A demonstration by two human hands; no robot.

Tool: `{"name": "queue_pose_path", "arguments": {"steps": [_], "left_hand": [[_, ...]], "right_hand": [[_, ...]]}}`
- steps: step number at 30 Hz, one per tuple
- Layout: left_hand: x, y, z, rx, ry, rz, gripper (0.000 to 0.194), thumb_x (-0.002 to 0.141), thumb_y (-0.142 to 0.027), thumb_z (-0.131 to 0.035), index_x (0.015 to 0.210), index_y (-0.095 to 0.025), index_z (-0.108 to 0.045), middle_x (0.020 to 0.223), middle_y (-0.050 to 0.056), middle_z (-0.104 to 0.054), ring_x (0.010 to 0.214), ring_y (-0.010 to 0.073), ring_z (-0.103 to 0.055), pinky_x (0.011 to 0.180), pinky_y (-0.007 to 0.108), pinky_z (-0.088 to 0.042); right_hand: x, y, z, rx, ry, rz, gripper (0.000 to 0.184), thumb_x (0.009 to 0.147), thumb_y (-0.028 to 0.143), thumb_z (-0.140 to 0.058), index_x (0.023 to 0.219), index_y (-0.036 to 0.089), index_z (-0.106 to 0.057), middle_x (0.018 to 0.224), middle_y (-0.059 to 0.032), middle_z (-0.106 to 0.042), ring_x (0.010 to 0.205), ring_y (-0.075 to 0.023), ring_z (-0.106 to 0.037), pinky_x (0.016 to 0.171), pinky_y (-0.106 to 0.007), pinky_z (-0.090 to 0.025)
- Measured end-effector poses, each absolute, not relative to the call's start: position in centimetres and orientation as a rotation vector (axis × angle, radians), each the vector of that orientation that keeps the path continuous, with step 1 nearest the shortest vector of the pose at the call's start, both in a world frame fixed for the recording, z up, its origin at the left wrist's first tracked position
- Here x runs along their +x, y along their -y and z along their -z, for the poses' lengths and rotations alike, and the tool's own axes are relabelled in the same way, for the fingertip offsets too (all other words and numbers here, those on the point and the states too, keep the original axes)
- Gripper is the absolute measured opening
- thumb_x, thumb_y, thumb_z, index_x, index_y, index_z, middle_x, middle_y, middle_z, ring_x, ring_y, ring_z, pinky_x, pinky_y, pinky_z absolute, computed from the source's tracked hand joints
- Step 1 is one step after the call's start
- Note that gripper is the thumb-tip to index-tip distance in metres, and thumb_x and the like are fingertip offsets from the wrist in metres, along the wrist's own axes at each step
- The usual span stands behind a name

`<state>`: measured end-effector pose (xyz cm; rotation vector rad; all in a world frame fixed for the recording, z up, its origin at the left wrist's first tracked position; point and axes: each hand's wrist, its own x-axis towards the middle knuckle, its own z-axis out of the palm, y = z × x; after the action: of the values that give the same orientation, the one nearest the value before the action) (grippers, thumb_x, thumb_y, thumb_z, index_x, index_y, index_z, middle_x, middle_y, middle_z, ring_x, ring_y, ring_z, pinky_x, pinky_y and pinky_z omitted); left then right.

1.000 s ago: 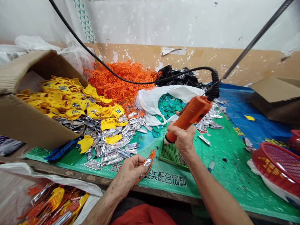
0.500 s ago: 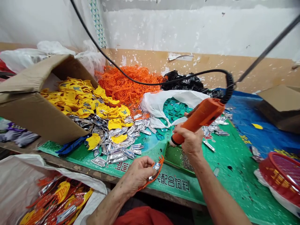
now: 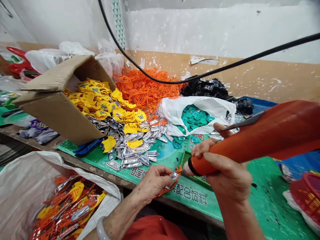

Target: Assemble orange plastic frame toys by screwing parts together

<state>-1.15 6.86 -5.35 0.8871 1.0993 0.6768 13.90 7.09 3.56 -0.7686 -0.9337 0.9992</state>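
Observation:
My left hand (image 3: pixel 155 185) pinches a thin orange plastic frame (image 3: pixel 178 178) with a small silver metal piece (image 3: pixel 174 176) seated in it. My right hand (image 3: pixel 227 173) grips an orange electric screwdriver (image 3: pixel 260 141), which looms large close to the camera. Its tip sits just by the frame, and the fingers hide part of the grip. Beneath both hands, a green perforated board (image 3: pixel 186 157) shows only in part.
A cardboard box (image 3: pixel 57 115) holds yellow plastic parts, and loose silver pieces (image 3: pixel 130 150) lie heaped on a green printed mat (image 3: pixel 190 193). Behind are orange frames, black parts, and a white bag of teal parts. A white sack (image 3: pixel 32 186) sits lower left; a red basket (image 3: pixel 306 200) sits right.
The screwdriver has swung up toward the camera and left, bringing its tip close to the frame in my left hand. The view has also shifted, moving the table contents rightward.

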Motion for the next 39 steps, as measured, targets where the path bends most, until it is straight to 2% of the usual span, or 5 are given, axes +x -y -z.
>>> {"name": "queue_pose_path", "arguments": {"steps": [7,17,25,30,39], "left_hand": [[-1.2,-6.9,5.5,0.832,-1.072,-0.698,0.019,0.056,-0.027,-0.073,0.066,-0.013,-0.064,0.055,-0.002,-0.055,0.047,0.0072,-0.040,0.045,0.023,-0.023],[-1.0,-6.9,5.5,0.748,-1.048,-0.745,0.022,0.054,-0.025,-0.076,0.066,-0.013,-0.062,0.058,-0.001,-0.057,0.051,0.0081,-0.047,0.052,0.023,-0.034],[-0.9,-6.8,5.7,0.715,-1.028,-0.759,0.022,0.053,-0.024,-0.076,0.065,-0.014,-0.062,0.056,-0.002,-0.056,0.050,0.0078,-0.048,0.052,0.022,-0.034],[-0.9,-6.8,5.7,0.708,-1.025,-0.762,0.023,0.052,-0.024,-0.077,0.065,-0.014,-0.061,0.054,-0.002,-0.055,0.048,0.0071,-0.045,0.048,0.022,-0.029],[-1.0,-6.8,5.7,0.692,-1.019,-0.758,0.021,0.052,-0.023,-0.074,0.065,-0.014,-0.060,0.055,-0.001,-0.056,0.050,0.0083,-0.048,0.050,0.022,-0.031]], "right_hand": [[13.3,-6.9,-2.9,-0.753,0.921,-1.040,0.045,0.064,0.011,-0.068,0.107,0.024,-0.059,0.064,0.0037,-0.062,0.059,-0.0132,-0.058,0.066,-0.033,-0.051],[13.2,-7.0,-2.2,-0.770,0.862,-1.063,0.058,0.057,0.010,-0.070,0.112,0.024,-0.056,0.069,0.0033,-0.062,0.060,-0.0134,-0.058,0.063,-0.031,-0.049],[13.1,-7.0,-1.8,-0.783,0.909,-1.058,0.065,0.060,0.014,-0.071,0.120,0.027,-0.050,0.067,0.0039,-0.062,0.062,-0.0147,-0.056,0.066,-0.034,-0.049],[13.2,-6.8,-1.8,-0.785,0.942,-1.061,0.066,0.061,0.015,-0.071,0.122,0.028,-0.049,0.067,0.0039,-0.061,0.062,-0.0154,-0.056,0.064,-0.034,-0.049],[13.0,-6.6,-1.9,-0.780,0.953,-1.064,0.066,0.062,0.016,-0.070,0.123,0.028,-0.047,0.067,0.0042,-0.060,0.061,-0.0151,-0.056,0.061,-0.033,-0.050]]}}
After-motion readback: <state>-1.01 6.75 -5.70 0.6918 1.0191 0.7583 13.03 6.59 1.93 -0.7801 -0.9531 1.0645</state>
